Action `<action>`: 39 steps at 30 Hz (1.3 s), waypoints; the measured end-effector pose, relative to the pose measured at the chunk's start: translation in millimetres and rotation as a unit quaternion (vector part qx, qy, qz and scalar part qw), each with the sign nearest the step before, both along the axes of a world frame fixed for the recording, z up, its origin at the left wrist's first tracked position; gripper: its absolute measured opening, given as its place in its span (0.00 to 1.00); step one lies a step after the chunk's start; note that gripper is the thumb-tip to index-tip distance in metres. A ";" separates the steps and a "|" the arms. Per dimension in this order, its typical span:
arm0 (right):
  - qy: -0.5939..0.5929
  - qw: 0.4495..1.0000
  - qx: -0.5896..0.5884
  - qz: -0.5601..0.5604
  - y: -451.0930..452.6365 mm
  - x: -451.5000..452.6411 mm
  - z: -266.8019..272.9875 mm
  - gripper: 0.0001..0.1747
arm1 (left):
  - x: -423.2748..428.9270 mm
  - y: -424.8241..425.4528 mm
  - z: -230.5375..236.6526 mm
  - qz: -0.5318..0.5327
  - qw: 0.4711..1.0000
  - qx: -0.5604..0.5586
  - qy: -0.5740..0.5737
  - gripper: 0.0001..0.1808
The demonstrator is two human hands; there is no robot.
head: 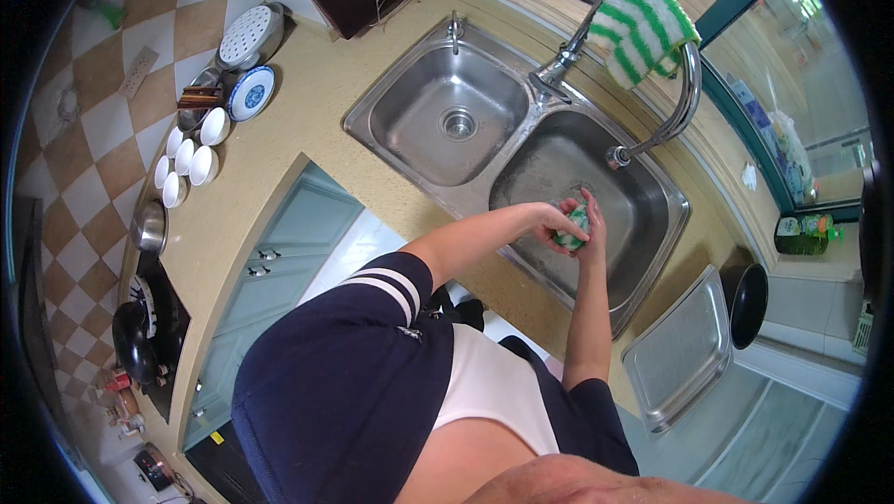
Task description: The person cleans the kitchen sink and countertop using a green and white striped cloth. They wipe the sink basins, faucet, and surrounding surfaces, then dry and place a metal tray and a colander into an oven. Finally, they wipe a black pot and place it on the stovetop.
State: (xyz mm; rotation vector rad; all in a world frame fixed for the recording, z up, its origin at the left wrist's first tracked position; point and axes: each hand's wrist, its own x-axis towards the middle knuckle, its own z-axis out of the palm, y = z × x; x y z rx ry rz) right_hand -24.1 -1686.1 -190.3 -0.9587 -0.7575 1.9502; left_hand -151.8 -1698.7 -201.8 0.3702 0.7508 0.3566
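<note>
A crumpled green-and-white cloth (575,226) is squeezed between my two hands above the right basin (552,148) of a stainless steel double sink. My left hand (550,223) reaches across from the left, its fingers wrapped on the cloth. Against the other side of it presses my right hand (595,226), fingers pointing up. Part of the cloth is hidden by my fingers. The spout (681,113) of a chrome faucet curves over this basin, with a green-and-white striped towel (642,29) draped on it. I see no water running from it.
Left of my hands is the second basin (419,106). White cups (204,166), a blue-rimmed plate (251,93) and a colander (246,36) line the left counter. At right stand a metal tray (677,357), a black pan (749,306) and a green soap bottle (803,234).
</note>
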 end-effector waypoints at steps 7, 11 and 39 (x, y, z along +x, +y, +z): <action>0.021 0.999 -0.025 0.017 26.7 -5.5 -21.3 0.08 | -4.0 4.3 9.3 -0.022 0.985 0.097 0.144 0.15; -0.012 0.999 -0.026 -0.026 35.0 -12.9 -32.5 0.07 | 3.0 6.9 21.0 -0.097 0.905 0.220 0.351 0.19; -0.253 0.930 0.143 0.227 -0.1 -249.4 41.1 0.18 | -358.8 -105.6 4.3 0.143 0.487 0.432 0.746 0.38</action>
